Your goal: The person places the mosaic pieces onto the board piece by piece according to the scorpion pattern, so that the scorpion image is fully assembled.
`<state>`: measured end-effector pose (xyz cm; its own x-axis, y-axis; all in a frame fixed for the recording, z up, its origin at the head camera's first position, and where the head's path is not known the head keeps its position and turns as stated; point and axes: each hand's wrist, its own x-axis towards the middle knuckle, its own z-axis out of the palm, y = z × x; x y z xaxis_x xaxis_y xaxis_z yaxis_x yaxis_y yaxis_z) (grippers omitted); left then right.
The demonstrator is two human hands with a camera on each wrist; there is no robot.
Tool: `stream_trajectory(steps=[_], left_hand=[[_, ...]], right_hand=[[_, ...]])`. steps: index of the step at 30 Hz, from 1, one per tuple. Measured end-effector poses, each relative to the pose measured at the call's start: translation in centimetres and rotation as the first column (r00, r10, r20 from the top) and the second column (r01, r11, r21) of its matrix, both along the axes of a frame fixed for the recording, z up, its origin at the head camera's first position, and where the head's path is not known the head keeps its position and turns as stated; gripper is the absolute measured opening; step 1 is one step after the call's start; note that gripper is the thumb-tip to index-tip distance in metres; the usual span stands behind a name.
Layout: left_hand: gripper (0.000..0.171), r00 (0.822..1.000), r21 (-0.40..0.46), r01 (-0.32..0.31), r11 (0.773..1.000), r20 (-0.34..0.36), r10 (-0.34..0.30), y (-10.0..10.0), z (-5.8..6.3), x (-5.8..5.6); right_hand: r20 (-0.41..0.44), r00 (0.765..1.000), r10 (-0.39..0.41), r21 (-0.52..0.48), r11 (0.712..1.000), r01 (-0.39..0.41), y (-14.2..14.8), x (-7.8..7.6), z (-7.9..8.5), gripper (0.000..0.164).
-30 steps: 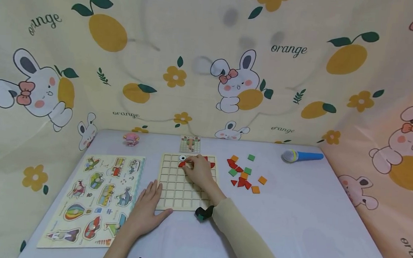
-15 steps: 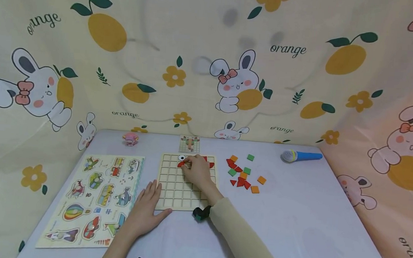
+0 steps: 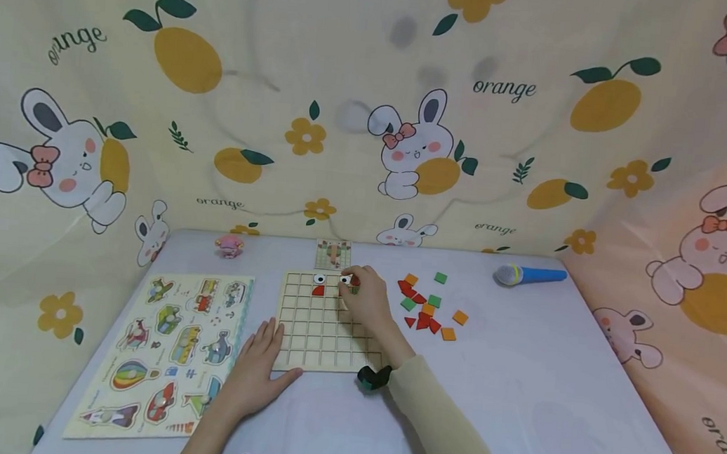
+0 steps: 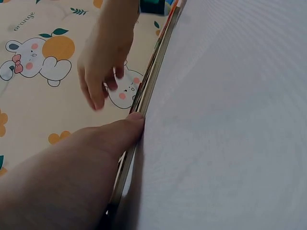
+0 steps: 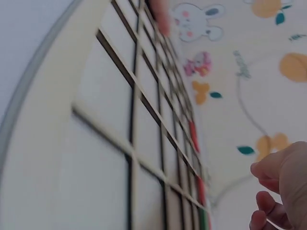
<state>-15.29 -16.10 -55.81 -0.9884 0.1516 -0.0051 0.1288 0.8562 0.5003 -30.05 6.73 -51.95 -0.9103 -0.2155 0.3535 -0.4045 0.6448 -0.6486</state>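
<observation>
A square wooden grid board (image 3: 330,337) lies flat on the table. My left hand (image 3: 258,371) rests with straight fingers at its left edge; in the left wrist view, the thumb (image 4: 132,127) touches the board's side. Over the board's upper right hangs my right hand (image 3: 367,301), fingers loosely bent. No piece shows between those fingers in either wrist view. Near its fingertips are a round eye piece (image 3: 344,280) and a red piece (image 3: 355,280), partly covered. Another eye piece (image 3: 319,279) sits at the upper left, above a red piece (image 3: 318,291).
A small pattern card (image 3: 333,255) lies behind the board. Several red, orange and green pieces (image 3: 427,309) are scattered to the right. A picture puzzle board (image 3: 165,354) lies left, a pink figurine (image 3: 230,246) back left, a blue toy microphone (image 3: 529,275) back right.
My right hand has moved right along the board's top, from the left eye piece to the right one. The red piece below the left eye is more exposed. My left hand has stayed put.
</observation>
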Motion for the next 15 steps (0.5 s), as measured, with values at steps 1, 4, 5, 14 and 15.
stream_trajectory(steps=[1, 4, 5, 14, 15], left_hand=[[0.099, 1.000, 0.000, -0.002, 1.000, 0.003, 0.002, 0.0, 0.0, 0.0], [0.099, 1.000, 0.006, -0.003, 1.000, 0.006, 0.003, -0.1, 0.0, 0.2], [0.099, 1.000, 0.009, -0.004, 1.000, 0.006, 0.004, -0.1, 0.1, 0.2], [0.100, 1.000, 0.003, -0.002, 1.000, 0.011, 0.002, -0.1, 0.0, 0.1], [0.100, 1.000, 0.002, -0.002, 1.000, 0.012, 0.002, -0.1, 0.0, 0.1]], right_hand=[[-0.007, 1.000, -0.005, -0.013, 1.000, 0.005, 0.6, 0.1, 0.2, 0.020], [0.024, 0.999, -0.030, -0.053, 0.998, 0.031, 2.4, 0.4, 0.7, 0.022], [0.039, 0.998, -0.045, -0.059, 0.997, 0.047, 3.0, 0.4, 0.9, 0.023], [0.079, 0.974, -0.210, -0.061, 0.975, 0.215, 9.5, 0.4, 0.9, 0.028], [0.087, 0.970, -0.226, -0.059, 0.971, 0.232, 10.1, 0.4, 0.9, 0.029]])
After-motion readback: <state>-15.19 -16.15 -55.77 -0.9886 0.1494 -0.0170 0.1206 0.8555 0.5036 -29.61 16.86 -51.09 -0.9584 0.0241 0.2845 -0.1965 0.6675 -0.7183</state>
